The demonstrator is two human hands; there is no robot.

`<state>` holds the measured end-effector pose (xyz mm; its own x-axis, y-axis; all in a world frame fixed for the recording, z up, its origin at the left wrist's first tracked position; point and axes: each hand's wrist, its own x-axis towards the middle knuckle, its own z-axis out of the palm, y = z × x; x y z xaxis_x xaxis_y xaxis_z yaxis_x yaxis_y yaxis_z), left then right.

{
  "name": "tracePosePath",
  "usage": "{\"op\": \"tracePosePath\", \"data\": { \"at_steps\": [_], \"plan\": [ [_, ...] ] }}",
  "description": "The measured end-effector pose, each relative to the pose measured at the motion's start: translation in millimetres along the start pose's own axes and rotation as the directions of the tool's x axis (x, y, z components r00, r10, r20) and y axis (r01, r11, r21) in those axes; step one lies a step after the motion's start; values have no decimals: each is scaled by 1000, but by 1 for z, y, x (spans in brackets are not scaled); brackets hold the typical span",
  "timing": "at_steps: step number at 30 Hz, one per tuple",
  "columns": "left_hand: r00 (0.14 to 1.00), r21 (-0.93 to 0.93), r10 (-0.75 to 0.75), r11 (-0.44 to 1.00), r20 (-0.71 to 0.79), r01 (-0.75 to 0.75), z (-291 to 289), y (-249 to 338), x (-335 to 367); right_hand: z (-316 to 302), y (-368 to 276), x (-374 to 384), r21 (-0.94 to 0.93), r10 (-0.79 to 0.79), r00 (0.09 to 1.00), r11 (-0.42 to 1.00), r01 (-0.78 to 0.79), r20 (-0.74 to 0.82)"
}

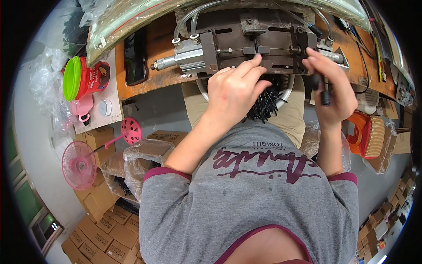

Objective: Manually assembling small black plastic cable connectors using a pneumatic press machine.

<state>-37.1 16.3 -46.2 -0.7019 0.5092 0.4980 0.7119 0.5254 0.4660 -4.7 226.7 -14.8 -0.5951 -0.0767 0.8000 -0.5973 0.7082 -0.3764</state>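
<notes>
A dark metal clamping fixture (281, 37) with a silver air cylinder (191, 57) on its left side lies across the bench before me. My left hand (235, 90) reaches over its front edge, thumb and fingers apart. The index fingertip is at a small dark block (256, 50) in the middle, where a thin black rod (256, 42) stands. To the right, my right hand (335, 86) is raised beside the fixture with bent fingers. A small black part (325, 97) with rounded ends is in it; its exact kind I cannot make out. Below my left hand sits a pile of thin black pieces (266, 103), partly hidden.
Clear air hoses (193, 22) arch over the fixture. A dark phone (135, 59) and a red tub with green rim (88, 79) are at the left. Below them stand a pink fan (80, 165) and cardboard boxes (99, 233). An orange stool-like object (365, 134) is at the right.
</notes>
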Motion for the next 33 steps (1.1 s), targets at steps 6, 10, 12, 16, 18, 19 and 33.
{"op": "tracePosePath", "data": {
  "at_steps": [6, 10, 12, 16, 18, 19, 33],
  "plan": [
    [985, -707, -150, 687, 87, 167, -24, 24, 6, 14, -12, 0, -63, -191, 970, 977, 202, 150],
    [990, -513, -137, 852, -22, 106, -27, 23, 0, 22, 0, 0, -57, -180, 982, 982, 182, 51],
    [990, -258, -99, 964, -105, 69, -22, 18, -3, 21, 0, 1, -73, -73, 997, 995, 71, -18],
    [991, 78, 48, 996, -124, -39, 5, 3, -13, 8, -1, 0, 170, 96, 995, 980, -100, 29],
    [995, 137, 52, 990, -83, -40, 13, 0, -14, 6, -3, -1, 245, 126, 991, 960, -133, 43],
    [997, 165, 53, 985, -62, -42, 15, -1, -14, 5, -5, -1, 291, 157, 987, 943, -160, 36],
    [998, 179, 63, 982, -26, -57, 11, -5, -5, 16, -24, -14, 19, 185, 947, 980, -196, 262]
  ]
}}
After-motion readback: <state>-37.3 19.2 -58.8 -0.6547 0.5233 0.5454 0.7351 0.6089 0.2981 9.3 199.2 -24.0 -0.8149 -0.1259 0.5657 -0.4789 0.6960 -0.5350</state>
